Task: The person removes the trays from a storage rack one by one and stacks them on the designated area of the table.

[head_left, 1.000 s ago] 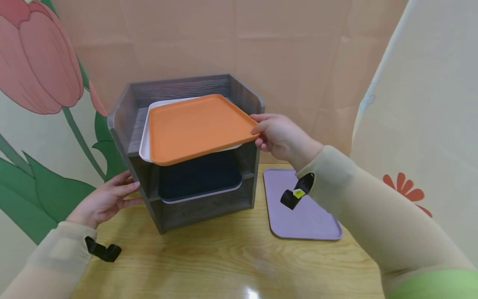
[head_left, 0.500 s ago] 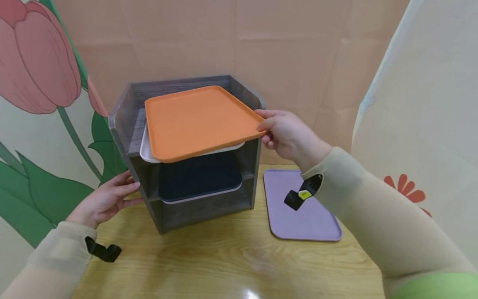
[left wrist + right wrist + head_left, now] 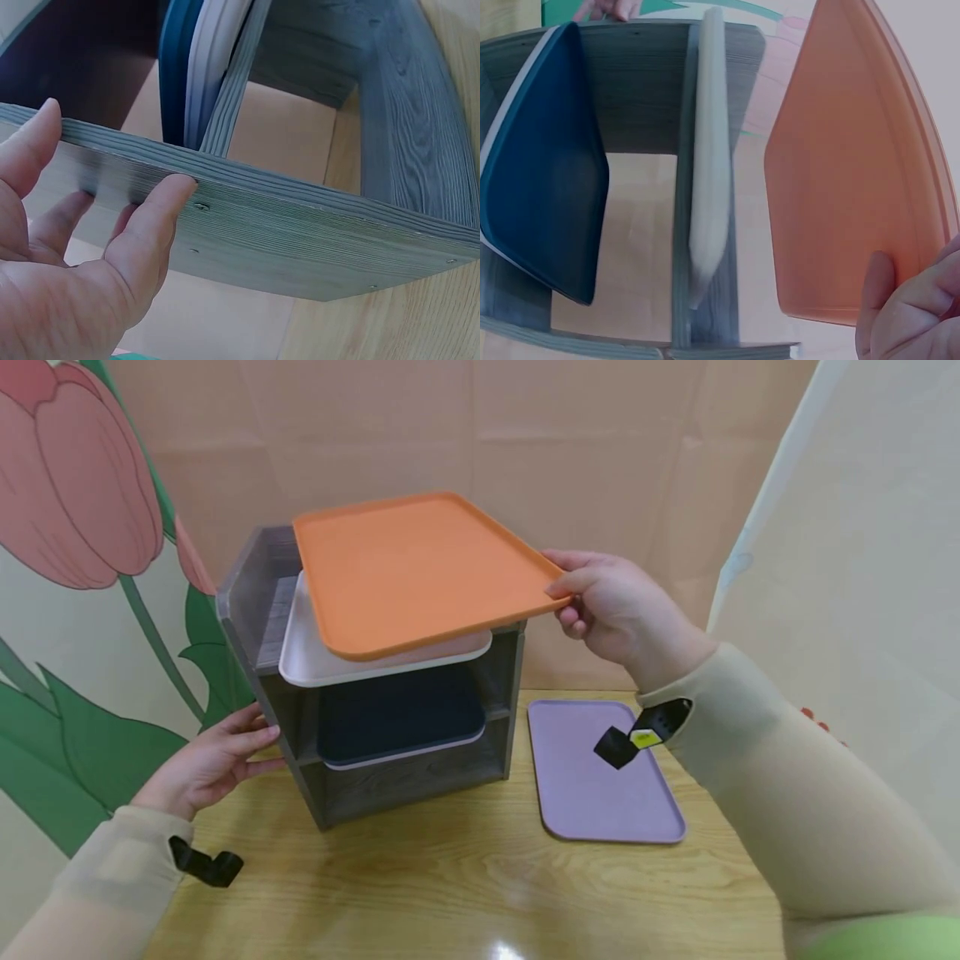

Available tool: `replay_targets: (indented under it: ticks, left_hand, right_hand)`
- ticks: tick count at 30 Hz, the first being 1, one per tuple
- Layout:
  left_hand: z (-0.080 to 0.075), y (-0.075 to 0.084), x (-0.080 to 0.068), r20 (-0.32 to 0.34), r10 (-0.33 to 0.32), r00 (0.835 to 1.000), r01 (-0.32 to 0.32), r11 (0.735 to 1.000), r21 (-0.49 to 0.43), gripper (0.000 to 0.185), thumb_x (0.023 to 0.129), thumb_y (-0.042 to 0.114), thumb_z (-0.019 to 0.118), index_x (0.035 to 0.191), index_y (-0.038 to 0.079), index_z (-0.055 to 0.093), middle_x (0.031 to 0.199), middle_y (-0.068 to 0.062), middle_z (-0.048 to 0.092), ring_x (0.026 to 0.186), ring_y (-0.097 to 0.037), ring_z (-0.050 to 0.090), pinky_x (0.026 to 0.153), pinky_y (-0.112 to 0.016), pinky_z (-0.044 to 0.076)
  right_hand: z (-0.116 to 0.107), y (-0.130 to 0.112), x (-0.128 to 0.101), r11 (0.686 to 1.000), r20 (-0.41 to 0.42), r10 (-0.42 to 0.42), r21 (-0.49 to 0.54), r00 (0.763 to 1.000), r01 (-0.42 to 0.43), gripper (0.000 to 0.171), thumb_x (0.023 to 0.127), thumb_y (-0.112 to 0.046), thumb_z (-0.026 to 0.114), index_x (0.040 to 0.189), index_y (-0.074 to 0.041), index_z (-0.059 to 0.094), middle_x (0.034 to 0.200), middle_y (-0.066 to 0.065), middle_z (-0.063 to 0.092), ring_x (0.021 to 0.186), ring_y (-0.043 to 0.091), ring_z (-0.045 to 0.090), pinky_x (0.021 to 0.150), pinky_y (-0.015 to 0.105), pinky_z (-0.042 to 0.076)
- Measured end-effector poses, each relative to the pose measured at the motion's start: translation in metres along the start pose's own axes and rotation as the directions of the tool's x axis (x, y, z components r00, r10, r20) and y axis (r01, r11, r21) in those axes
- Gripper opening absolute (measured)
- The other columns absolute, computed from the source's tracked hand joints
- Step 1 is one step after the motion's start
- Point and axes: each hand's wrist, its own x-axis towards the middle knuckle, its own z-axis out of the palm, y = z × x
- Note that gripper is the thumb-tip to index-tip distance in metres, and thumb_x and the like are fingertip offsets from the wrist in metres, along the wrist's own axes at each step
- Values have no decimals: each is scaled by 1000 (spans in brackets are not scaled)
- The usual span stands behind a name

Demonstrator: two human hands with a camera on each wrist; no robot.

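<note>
My right hand (image 3: 615,606) pinches the right edge of an orange tray (image 3: 427,572), thumb on one face and fingers on the other. The tray hovers above a white tray (image 3: 315,656) on the top shelf of a grey wooden rack (image 3: 255,602); the right wrist view shows a gap between the two. On the middle shelf lie a dark navy tray (image 3: 401,714) and a pale tray (image 3: 214,60) under it. With straight fingers, my left hand (image 3: 213,760) touches the outer left side of the rack, its fingertips close to the panel's front edge in the left wrist view.
A lilac tray (image 3: 600,777) lies flat on the wooden table (image 3: 450,877), right of the rack. Behind the rack stands a peach backdrop (image 3: 600,460), with a painted tulip (image 3: 97,485) at the left. Each sleeve carries a black wrist mount (image 3: 206,862).
The orange tray has risen and shifted right with my right hand, uncovering more of the white tray. My left hand keeps its place on the rack.
</note>
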Motion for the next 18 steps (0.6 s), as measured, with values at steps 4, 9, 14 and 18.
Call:
replay_targets:
  ticks: [4, 9, 14, 18]
  left_hand:
    - [0, 1, 0, -3, -6, 1000, 6, 1000, -5, 74, 101, 14, 52, 155, 8, 2, 140, -9, 25, 111, -10, 55, 94, -39, 50]
    - [0, 1, -1, -14, -12, 1000, 12, 999, 31, 77, 101, 17, 52, 155, 8, -2, 151, -19, 9, 111, -7, 52, 95, -39, 49]
    - [-1, 0, -2, -16, -11, 1000, 12, 998, 65, 78, 101, 19, 52, 154, 8, -5, 155, -24, -3, 111, -3, 50, 97, -41, 47]
    - [-1, -1, -1, -21, -6, 1000, 7, 998, 59, 78, 101, 18, 52, 155, 8, -3, 153, -21, 4, 111, -5, 51, 97, -40, 48]
  right_hand:
    - [-6, -5, -5, 1000, 7, -23, 16, 1000, 23, 57, 96, 3, 48, 149, -16, 38, 127, 14, 49, 43, 8, 43, 41, 14, 35]
    - [-18, -7, -9, 998, 7, -44, 53, 999, 44, 58, 95, 3, 49, 149, -17, 39, 133, 14, 45, 44, 9, 43, 41, 15, 35]
    - [-29, -10, -11, 994, -16, -60, 90, 998, 61, 55, 96, 1, 51, 147, -19, 43, 137, 13, 44, 44, 11, 44, 40, 16, 35]
    - [-40, -12, -10, 991, -47, -68, 111, 997, 73, 54, 95, 1, 53, 145, -21, 46, 135, 12, 47, 44, 12, 44, 40, 18, 36]
